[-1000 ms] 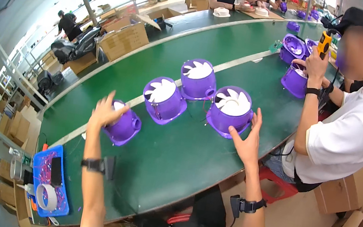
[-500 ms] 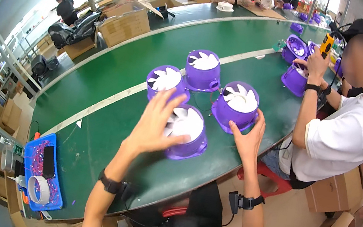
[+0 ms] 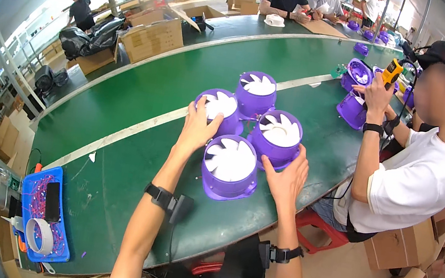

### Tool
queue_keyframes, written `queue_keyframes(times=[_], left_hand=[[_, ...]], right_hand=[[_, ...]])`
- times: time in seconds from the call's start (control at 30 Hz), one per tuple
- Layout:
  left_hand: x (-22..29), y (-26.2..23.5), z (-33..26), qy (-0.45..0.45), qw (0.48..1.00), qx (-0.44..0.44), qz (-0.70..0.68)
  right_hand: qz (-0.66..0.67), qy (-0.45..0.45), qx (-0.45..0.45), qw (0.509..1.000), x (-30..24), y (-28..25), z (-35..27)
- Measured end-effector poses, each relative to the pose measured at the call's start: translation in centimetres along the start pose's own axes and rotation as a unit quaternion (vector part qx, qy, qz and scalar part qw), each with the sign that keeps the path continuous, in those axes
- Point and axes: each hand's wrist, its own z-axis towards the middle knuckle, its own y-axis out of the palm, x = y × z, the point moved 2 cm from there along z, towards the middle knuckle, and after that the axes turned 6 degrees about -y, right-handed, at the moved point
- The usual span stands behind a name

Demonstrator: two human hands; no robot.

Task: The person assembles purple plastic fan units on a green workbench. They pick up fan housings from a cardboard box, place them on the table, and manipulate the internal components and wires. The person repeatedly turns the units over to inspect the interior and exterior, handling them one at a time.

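Observation:
Four-bladed clutter aside, several round purple fan housings with white blades stand clustered on the green table. My left hand (image 3: 199,126) reaches over to the back left fan housing (image 3: 229,124), fingers and thumb against its rim and side. My right hand (image 3: 287,178) is cupped round the near right side of the right fan housing (image 3: 273,150). Between my arms stands the nearest fan housing (image 3: 225,187), untouched by either hand. A fourth one, the farthest fan housing (image 3: 255,107), stands behind these, close against them. All are upright with blades facing up.
At the left lies a blue tray (image 3: 65,251) with thin wires, a dark phone (image 3: 53,202) and a white ring (image 3: 39,236). A co-worker (image 3: 419,164) at the right holds a yellow tool (image 3: 392,73) beside more purple housings (image 3: 351,110). Cardboard boxes (image 3: 150,43) stand beyond the table.
My left hand has moved from the nearest fan housing to the back left one. The right fan housing has shifted left, closer to the others, with my right hand against it.

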Motion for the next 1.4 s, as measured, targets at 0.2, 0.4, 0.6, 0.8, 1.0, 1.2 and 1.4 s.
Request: queue_keyframes(times=[0.2, 0.4, 0.6, 0.8, 1.0, 1.2, 1.4], left_hand=[[-0.9, -0.9, 0.0, 0.05, 0.996, -0.002, -0.07], [5.7, -4.7, -8.9, 0.304, 0.94, -0.151, 0.041], [5.0, -0.9, -10.6, 0.304, 0.95, 0.006, 0.068], [7.3, 0.4, -15.2, 0.269, 0.945, 0.184, 0.013], [0.0, -7.0, -29.7, 0.236, 0.969, 0.038, -0.067], [-6.6, -12.2, -34.5, 0.069, 0.982, 0.149, 0.089], [-4.7, -12.0, -34.5, 0.056, 0.974, 0.153, 0.157]], right_hand=[[0.04, 0.015, -0.005, 0.999, 0.9, 0.4, -0.2], [0.005, -0.024, 0.0, 1.0, 1.4, 0.9, 0.1], [0.174, -0.01, 0.0, 0.985, 4.4, 2.2, 0.3], [0.261, 0.016, -0.094, 0.961, 11.5, 3.3, 0.7], [0.04, -0.221, -0.163, 0.961, 4.7, -0.1, -3.7], [0.07, -0.282, -0.139, 0.947, 3.6, -0.7, -4.8], [0.092, -0.277, -0.137, 0.947, 4.3, -0.4, -4.9]])
